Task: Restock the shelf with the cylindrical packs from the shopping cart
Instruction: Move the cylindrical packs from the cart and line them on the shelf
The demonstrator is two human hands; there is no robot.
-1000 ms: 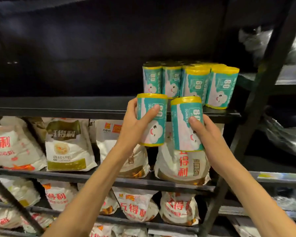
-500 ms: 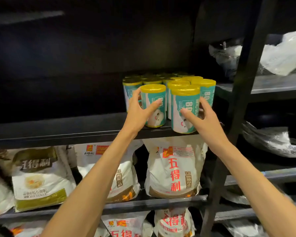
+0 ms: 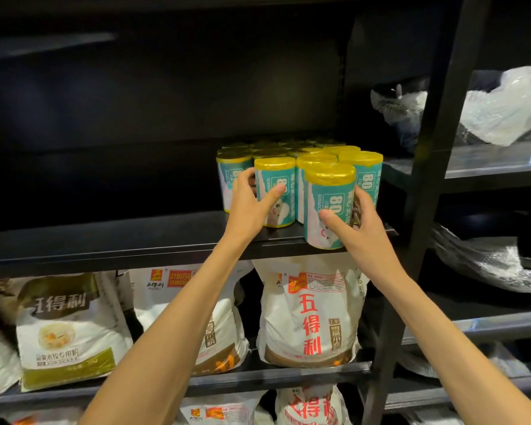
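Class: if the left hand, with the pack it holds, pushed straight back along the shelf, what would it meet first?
Probably the packs already standing behind the left hand; depth is unclear.

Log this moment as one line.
left hand grips pack on shelf | right hand grips pack at edge

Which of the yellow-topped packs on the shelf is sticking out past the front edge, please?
The pack gripped by the right hand: its base overhangs the shelf lip; the others stand further back.
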